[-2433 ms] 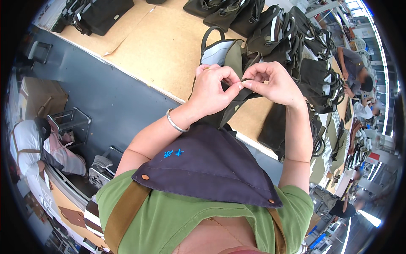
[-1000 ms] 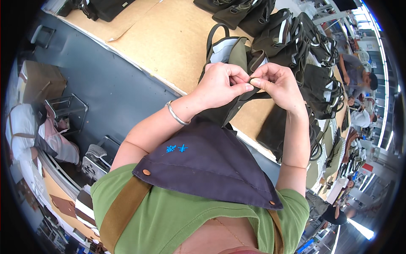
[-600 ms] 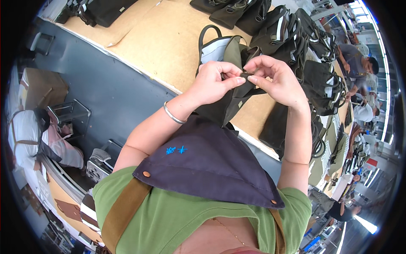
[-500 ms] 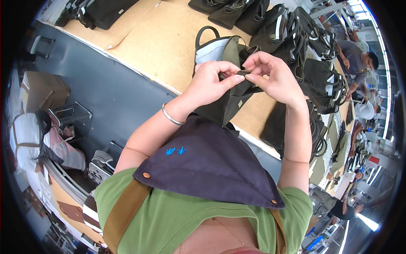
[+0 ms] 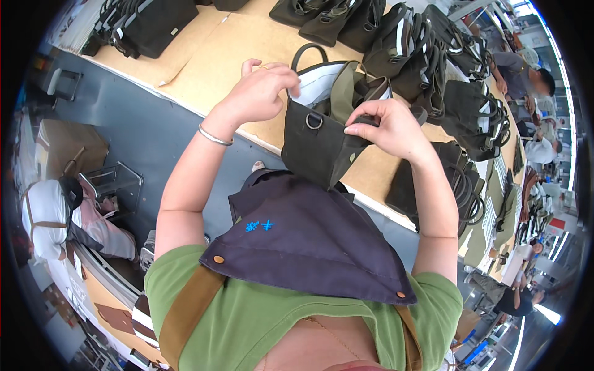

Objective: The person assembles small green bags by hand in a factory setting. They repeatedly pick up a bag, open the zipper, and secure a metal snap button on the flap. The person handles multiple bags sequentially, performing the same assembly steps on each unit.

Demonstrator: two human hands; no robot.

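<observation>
A broad tan particle-board worktable (image 5: 204, 68) is seen across the upper half, with rows of dark olive canvas bags (image 5: 427, 62) lined up from 12 to 3 o'clock. A dark olive fabric tote bag with a pale lining and a metal ring (image 5: 322, 133) is held upright at the table's near edge, just above centre. Its rim at 11 o'clock is gripped by the left hand (image 5: 263, 93), fingers curled over it. Its opposite rim at 1 o'clock is pinched by the right hand (image 5: 387, 127), thumb pressed against fingertips.
</observation>
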